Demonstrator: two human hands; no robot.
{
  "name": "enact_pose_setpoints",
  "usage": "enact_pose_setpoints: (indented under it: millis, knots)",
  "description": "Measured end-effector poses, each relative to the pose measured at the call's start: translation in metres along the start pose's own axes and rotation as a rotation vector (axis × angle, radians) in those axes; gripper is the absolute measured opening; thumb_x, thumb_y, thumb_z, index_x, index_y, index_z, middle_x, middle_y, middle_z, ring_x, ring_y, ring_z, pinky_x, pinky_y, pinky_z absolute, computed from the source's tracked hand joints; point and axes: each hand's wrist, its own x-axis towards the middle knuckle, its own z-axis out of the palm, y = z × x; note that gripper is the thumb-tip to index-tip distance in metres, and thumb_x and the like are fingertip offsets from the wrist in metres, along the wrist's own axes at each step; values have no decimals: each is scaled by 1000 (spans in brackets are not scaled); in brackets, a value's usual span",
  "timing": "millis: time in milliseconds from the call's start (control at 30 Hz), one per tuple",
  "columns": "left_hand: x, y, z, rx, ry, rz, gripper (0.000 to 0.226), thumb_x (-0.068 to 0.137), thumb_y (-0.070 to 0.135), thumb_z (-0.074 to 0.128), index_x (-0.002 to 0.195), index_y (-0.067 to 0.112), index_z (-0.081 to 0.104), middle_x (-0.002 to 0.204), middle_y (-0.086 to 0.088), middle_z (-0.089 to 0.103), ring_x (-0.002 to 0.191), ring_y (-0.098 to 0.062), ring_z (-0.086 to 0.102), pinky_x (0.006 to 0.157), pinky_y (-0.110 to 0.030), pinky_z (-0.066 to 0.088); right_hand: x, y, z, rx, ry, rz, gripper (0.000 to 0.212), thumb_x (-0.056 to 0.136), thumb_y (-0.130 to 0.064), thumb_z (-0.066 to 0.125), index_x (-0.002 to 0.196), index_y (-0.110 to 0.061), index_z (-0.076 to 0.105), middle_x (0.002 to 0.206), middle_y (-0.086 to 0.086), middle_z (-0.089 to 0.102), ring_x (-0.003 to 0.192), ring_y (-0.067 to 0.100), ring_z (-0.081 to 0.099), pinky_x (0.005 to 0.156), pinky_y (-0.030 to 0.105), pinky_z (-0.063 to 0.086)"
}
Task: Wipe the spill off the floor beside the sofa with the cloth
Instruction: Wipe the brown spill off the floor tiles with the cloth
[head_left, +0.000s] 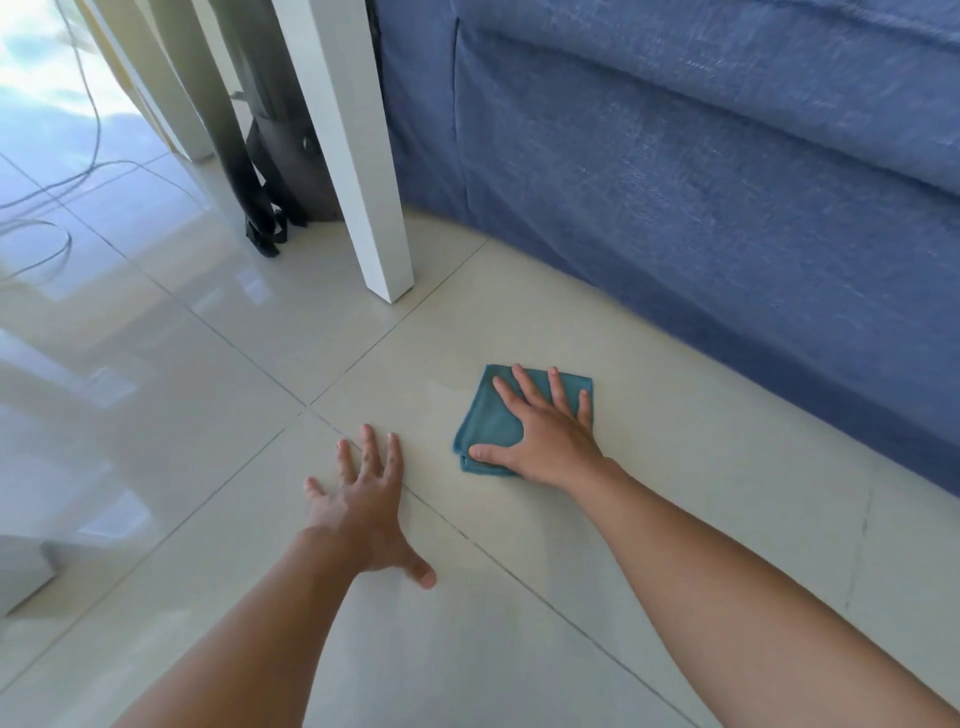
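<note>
A folded teal cloth (491, 421) lies flat on the pale tiled floor (675, 467), a short way in front of the blue sofa (701, 182). My right hand (545, 431) presses down on the cloth with fingers spread and the thumb on its near edge. To the left of the cloth, my left hand (366, 499) rests flat on the bare tile, fingers apart, holding nothing. A faint wet sheen (441, 389) shows on the tile just left of the cloth.
A white table leg (358, 156) stands on the floor left of the sofa's corner. A dark bag with straps (275, 171) leans behind it. Thin cables (47, 218) trail over the glossy tiles at far left. A white object's corner (21, 571) sits at the left edge.
</note>
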Motion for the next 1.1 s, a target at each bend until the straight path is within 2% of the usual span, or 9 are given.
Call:
enact_pose_setpoints:
  millis: [200, 433, 567, 633, 733, 900, 1000, 1100]
  knots:
    - [-2, -1, -1, -6, 1, 7, 171, 35, 77, 82, 147, 21, -34, 153, -9, -42, 145, -37, -28, 113, -71, 8, -17, 52, -15, 62, 33, 204, 108, 72, -91, 47, 159, -46, 2, 168, -19, -13, 153, 23, -22, 119, 60, -13]
    - [-6, 1, -1, -4, 31, 2, 171, 33, 78, 83, 149, 23, -31, 155, -6, -41, 147, -33, -26, 114, -70, 10, -104, 104, -3, 113, 40, 381, 103, 77, -86, 50, 159, -46, 2, 167, -18, -14, 153, 22, -22, 120, 59, -10]
    - [-9, 1, 0, -2, 34, 8, 170, 34, 77, 83, 150, 22, -29, 156, -7, -39, 147, -33, -25, 113, -71, 11, -153, 65, 27, 68, -7, 236, 105, 74, -85, 52, 159, -47, 3, 166, -20, -16, 152, 22, -25, 120, 58, -12]
    - [-12, 0, 4, 24, 5, 45, 172, 33, 77, 83, 147, 25, -33, 153, -7, -43, 145, -35, -29, 113, -72, 7, -154, 32, 42, 53, -10, 145, 107, 72, -85, 53, 158, -47, 3, 166, -21, -17, 152, 22, -27, 119, 59, -14]
    - [-17, -7, 11, 88, -36, 118, 175, 30, 77, 83, 141, 27, -42, 148, -6, -49, 142, -34, -35, 114, -71, -1, -122, -1, 44, 71, -7, 111, 108, 71, -86, 51, 159, -46, 2, 166, -20, -17, 151, 23, -29, 118, 59, -17]
    - [-15, -24, 18, -30, 25, 148, 171, 33, 76, 82, 144, 28, -39, 146, -4, -51, 138, -23, -41, 115, -62, -14, -45, -31, 24, 52, -63, 34, 109, 72, -84, 54, 159, -46, 1, 167, -18, -17, 151, 26, -28, 118, 60, -16]
    - [-3, -35, 7, -140, 110, 103, 168, 36, 75, 83, 148, 27, -33, 150, -2, -47, 141, -25, -38, 118, -57, -14, -7, -42, 12, 24, -63, 3, 109, 72, -84, 55, 159, -45, 2, 168, -17, -15, 152, 27, -26, 118, 61, -15]
    - [18, -46, -15, -81, 48, 65, 169, 38, 69, 87, 148, 26, -33, 152, -3, -45, 142, -29, -37, 117, -61, -12, 27, -51, 1, 8, -58, -15, 109, 73, -84, 55, 159, -45, 2, 168, -17, -14, 152, 27, -25, 118, 61, -15]
